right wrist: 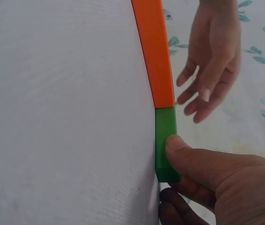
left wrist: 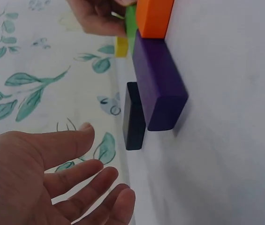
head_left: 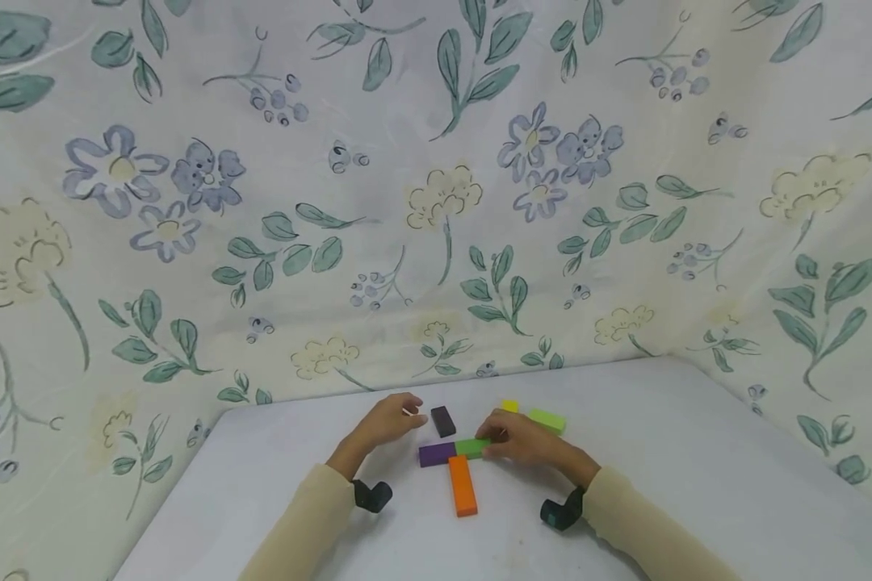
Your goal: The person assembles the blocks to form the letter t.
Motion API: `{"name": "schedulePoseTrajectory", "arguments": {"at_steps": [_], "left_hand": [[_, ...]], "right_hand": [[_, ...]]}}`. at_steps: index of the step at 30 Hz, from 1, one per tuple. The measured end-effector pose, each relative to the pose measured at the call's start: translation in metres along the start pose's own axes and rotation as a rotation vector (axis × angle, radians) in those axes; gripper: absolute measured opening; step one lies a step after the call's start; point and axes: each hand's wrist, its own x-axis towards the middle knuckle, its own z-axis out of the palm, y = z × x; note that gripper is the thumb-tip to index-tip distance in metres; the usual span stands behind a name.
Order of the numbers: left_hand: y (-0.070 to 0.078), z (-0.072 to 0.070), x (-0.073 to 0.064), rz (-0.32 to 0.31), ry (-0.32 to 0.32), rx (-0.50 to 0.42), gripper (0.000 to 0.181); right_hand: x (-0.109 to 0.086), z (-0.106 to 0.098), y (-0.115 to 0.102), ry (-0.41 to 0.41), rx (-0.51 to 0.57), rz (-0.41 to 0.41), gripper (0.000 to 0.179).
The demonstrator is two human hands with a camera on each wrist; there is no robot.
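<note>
My right hand (head_left: 526,440) pinches the right end of a green block (head_left: 469,448) between thumb and fingers; the right wrist view shows the thumb (right wrist: 184,152) on its side. The green block lies end to end with a purple block (head_left: 437,454). An orange block (head_left: 463,486) extends toward me from where those two meet. Behind the purple block lies a black block (head_left: 443,422), apart from it in the head view. My left hand (head_left: 387,421) hovers left of the black block, its fingers loosely spread and holding nothing.
A yellow block (head_left: 509,406) and a light green block (head_left: 548,420) lie behind my right hand, partly hidden by it. The white table (head_left: 698,452) ends at a flowered cloth (head_left: 407,323) hanging at the back and sides. Each wrist carries a small black camera.
</note>
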Motion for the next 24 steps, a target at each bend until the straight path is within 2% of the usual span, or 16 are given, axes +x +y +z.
{"name": "schedulePoseTrajectory", "arguments": {"at_steps": [7, 11, 16, 24], "left_hand": [[0.005, 0.002, 0.007, -0.032, -0.041, 0.045, 0.049], [0.008, 0.006, 0.014, -0.056, -0.064, 0.080, 0.050], [0.010, 0.011, 0.022, -0.077, -0.097, 0.098, 0.058], [0.013, 0.019, 0.030, -0.053, -0.116, 0.131, 0.064]], "right_hand": [[0.000, 0.003, -0.001, -0.016, 0.006, -0.044, 0.020], [0.000, 0.000, -0.004, -0.013, -0.005, -0.025, 0.020], [0.000, -0.002, -0.004, -0.012, -0.003, -0.017, 0.020], [0.000, -0.002, -0.002, -0.013, 0.003, -0.019, 0.020]]}}
